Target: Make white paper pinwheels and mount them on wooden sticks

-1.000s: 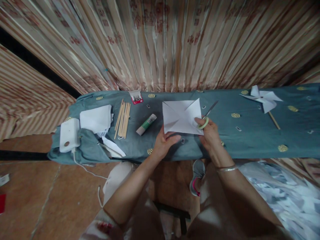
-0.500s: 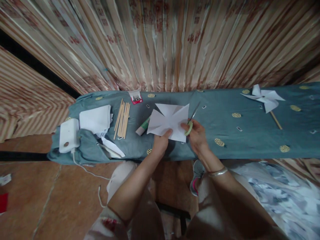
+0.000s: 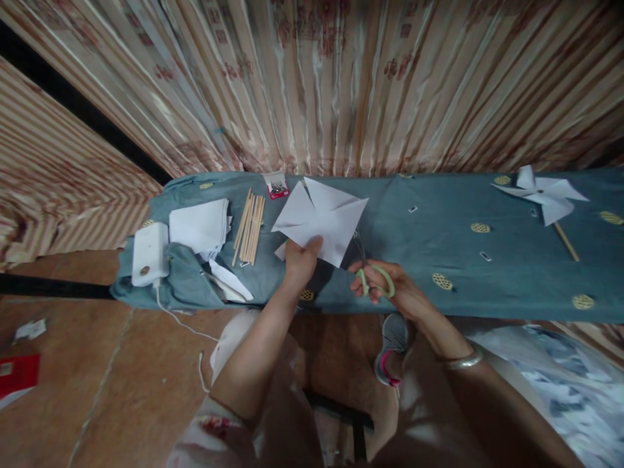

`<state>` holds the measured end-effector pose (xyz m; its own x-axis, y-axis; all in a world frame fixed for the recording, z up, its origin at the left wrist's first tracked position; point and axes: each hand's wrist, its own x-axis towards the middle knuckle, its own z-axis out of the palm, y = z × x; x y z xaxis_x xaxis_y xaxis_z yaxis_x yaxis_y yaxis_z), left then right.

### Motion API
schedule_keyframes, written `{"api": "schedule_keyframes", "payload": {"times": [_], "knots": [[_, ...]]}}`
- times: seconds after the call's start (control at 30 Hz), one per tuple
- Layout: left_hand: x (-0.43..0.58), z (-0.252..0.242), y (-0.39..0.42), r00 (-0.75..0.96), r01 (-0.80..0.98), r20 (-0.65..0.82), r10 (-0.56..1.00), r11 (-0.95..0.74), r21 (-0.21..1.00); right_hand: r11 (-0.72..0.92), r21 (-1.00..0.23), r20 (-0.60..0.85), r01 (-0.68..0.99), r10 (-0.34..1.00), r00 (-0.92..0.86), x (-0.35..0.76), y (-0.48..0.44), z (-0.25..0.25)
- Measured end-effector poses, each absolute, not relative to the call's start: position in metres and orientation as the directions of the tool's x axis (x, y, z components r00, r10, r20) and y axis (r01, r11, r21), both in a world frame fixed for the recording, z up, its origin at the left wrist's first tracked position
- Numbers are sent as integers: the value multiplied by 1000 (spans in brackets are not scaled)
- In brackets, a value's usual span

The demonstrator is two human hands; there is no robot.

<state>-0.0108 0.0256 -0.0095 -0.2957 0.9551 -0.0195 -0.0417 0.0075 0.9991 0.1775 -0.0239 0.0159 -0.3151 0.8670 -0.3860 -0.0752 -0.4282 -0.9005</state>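
Note:
A white square of paper (image 3: 324,218), with slits running in from its corners, is pinched along its near edge by my left hand (image 3: 301,261). My left thumb lies on top of the sheet. My right hand (image 3: 377,281) holds green-handled scissors (image 3: 390,279) just right of the paper, their blades pointing away and partly behind the sheet's right corner. Scissors and paper look apart, though the blade tips are hard to make out. Under the paper's left side, a glue stick is mostly hidden.
Wooden sticks (image 3: 249,227), a red box of small metal pins (image 3: 277,186), stacked paper (image 3: 199,226) and a white power adapter (image 3: 149,253) lie to the left on the blue-green cloth (image 3: 424,234). A finished paper pinwheel (image 3: 546,194) on a stick lies at the right. Striped curtains (image 3: 331,84) hang behind.
The paper has turned in my left hand and risen slightly. My right hand has let go of the paper's edge and drawn back toward me with the scissors. The view has shifted a little.

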Motion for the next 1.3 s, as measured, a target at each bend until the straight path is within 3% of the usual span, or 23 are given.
{"api": "schedule_keyframes", "payload": {"times": [0.3,1.3], "knots": [[-10,-16,29,-315,-89,-1,949,-29,996,-490,-872,-430,16,749,-504,177,-41,11],[-1,-17,27,-278,-97,-40,960,13,995,-459,-888,-415,-4,806,-423,170,-38,11]]}}
